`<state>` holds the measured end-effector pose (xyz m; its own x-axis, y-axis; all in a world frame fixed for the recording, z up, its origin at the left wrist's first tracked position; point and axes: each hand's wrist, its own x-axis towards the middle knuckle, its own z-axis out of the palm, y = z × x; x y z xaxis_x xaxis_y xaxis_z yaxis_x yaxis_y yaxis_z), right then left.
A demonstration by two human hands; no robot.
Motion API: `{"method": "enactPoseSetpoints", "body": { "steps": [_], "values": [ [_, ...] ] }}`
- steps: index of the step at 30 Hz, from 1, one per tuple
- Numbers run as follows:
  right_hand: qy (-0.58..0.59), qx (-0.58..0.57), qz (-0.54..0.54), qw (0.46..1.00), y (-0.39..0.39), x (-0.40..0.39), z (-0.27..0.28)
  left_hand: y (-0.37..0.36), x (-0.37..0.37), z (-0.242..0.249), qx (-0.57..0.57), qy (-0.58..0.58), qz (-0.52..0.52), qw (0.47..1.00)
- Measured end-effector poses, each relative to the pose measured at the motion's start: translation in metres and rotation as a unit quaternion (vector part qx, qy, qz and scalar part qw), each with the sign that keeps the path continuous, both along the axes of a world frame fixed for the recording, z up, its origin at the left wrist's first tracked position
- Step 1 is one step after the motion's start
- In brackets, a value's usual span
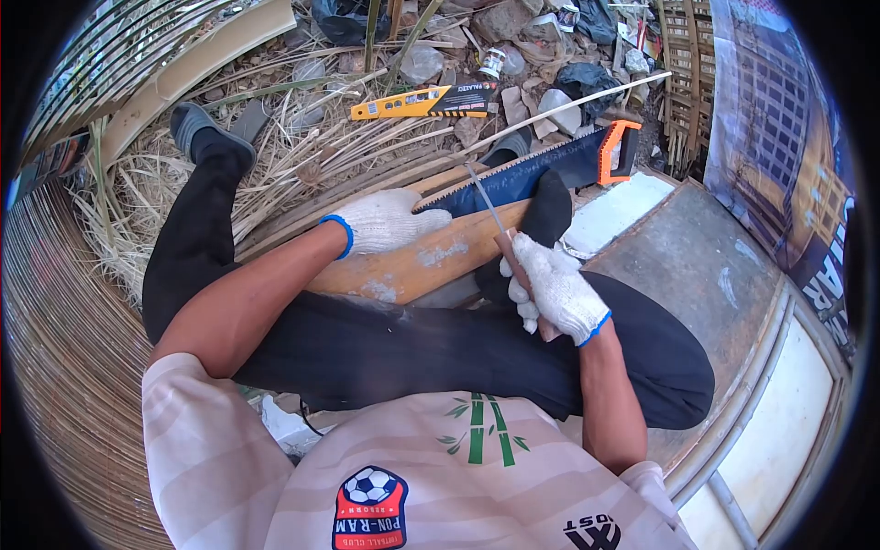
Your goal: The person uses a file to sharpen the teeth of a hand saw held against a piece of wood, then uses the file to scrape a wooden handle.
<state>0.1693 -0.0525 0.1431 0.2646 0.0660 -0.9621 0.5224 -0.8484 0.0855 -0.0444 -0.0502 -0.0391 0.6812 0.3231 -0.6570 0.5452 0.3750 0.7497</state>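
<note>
My right hand point(561, 286), in a white knit glove with a blue cuff, is closed round the brown handle of a thin metal file point(486, 195). The file's rod crosses the toothed edge of a handsaw point(522, 176), which has a dark blue blade and an orange and black handle. At the blade's narrow end, my gloved left hand point(383, 223) grips the saw, its fingers partly hidden. Below the blade lies a worn wooden plank point(449, 252), across my legs. My black-socked foot point(548, 209) rests against the blade.
A yellow and black saw sleeve point(423, 102) lies on straw and rubble ahead. Long bamboo strips point(587, 99) run beside the saw. Bundled thin sticks point(69, 367) stand at left. A worn board point(701, 247) and a printed banner point(779, 137) are at right.
</note>
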Motion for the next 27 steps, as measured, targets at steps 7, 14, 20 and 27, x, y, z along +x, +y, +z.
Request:
{"method": "enactPoseSetpoints", "body": {
  "steps": [7, 14, 20, 27],
  "values": [
    [-0.039, 0.252, 0.401, 0.88, -0.043, 0.019, -0.025, -0.01, 0.004, -0.003, 0.027, 0.022, 0.046, 0.998],
    [-0.077, 0.262, 0.49, 0.828, -0.039, 0.009, -0.057, -0.007, 0.007, 0.007, 0.017, 0.013, 0.041, 0.999],
    [-0.039, 0.276, 0.445, 0.851, -0.019, 0.013, -0.084, -0.015, 0.003, -0.007, 0.066, -0.001, 0.069, 0.995],
    [-0.063, 0.297, 0.419, 0.856, -0.015, 0.001, -0.032, -0.014, 0.002, -0.005, 0.047, -0.004, 0.063, 0.997]
  ]
}}
